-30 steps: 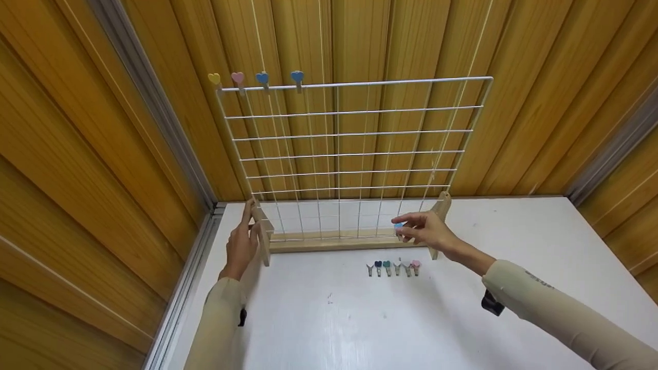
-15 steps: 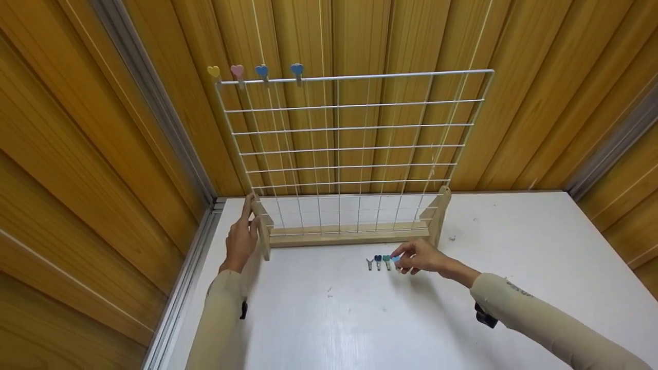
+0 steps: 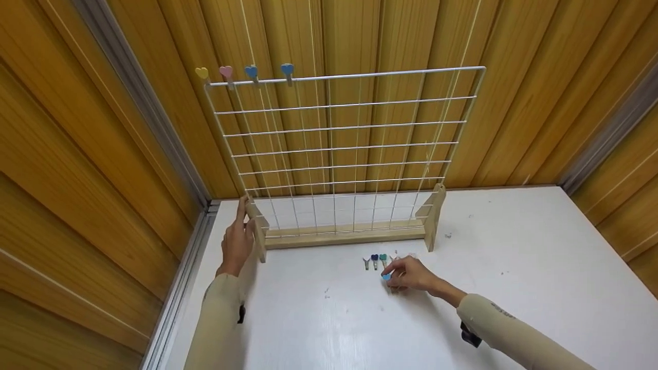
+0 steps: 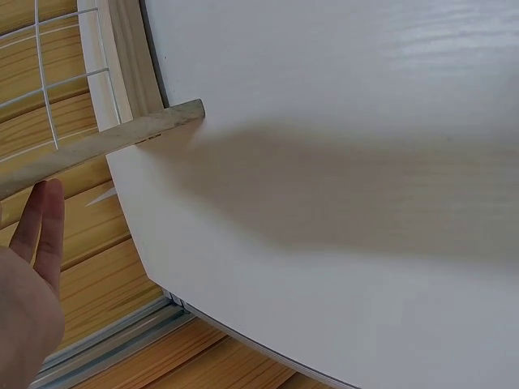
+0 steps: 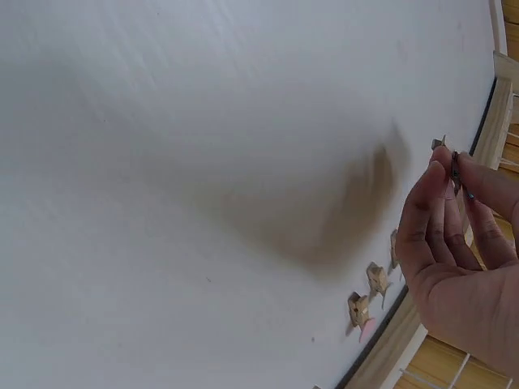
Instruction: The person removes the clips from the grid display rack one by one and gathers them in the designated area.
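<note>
My right hand [image 3: 411,275] pinches a small blue heart clothespin [image 3: 386,277] between thumb and fingers, just in front of a row of clothespins on the white table; in the right wrist view this clothespin [image 5: 456,172] is seen edge-on. Part of the row is hidden behind the hand; a dark blue heart clothespin [image 3: 375,258] and a teal one [image 3: 383,257] show beside it. With straight fingers, my left hand [image 3: 237,246] touches the left wooden leg [image 3: 257,226] of a stand that holds up a white wire grid [image 3: 331,128]. The left wrist view shows fingertips against that leg [image 4: 154,126].
Along the grid's top bar sit a yellow heart clothespin [image 3: 202,74], a pink one [image 3: 226,72] and two blue ones, the right one [image 3: 287,69] set farther apart. Wood-panelled walls [image 3: 354,31] rise behind and at both sides of the table [image 3: 308,318].
My right hand has come down from the grid's lower right corner to the front of the clothespin row, still holding the blue clothespin. The left hand stays at the leg; the view shifts slightly.
</note>
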### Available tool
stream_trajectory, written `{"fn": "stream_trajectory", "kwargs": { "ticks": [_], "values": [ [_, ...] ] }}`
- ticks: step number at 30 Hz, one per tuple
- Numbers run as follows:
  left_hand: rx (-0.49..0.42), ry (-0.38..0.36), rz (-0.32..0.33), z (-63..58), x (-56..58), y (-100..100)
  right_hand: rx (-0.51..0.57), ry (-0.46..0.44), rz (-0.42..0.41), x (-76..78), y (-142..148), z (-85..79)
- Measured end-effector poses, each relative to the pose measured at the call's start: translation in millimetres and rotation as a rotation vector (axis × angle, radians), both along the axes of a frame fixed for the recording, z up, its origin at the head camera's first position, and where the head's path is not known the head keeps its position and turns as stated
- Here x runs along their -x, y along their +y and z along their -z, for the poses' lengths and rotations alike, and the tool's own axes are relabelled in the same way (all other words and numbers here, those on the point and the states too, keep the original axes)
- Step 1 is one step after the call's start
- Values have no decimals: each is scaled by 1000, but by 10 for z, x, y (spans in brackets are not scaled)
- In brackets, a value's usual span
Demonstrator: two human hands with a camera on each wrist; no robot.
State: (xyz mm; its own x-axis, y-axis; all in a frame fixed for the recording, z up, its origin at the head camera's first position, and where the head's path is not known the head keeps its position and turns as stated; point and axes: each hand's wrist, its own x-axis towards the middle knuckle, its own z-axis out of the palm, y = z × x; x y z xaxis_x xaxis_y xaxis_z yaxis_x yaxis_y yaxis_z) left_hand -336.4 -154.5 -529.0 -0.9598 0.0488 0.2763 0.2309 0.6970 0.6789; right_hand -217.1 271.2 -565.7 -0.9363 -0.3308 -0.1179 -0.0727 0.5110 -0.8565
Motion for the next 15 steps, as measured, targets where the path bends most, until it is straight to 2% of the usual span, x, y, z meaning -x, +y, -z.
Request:
{"fn": "stream_trajectory", "kwargs": {
  "ticks": [4, 15],
  "values": [
    [-8, 4, -10, -16, -8, 26, -4, 56, -9, 20, -103, 112],
    [-10, -3, -13, 25, -1, 2, 44, 96, 17, 84, -397, 262]
  ]
}}
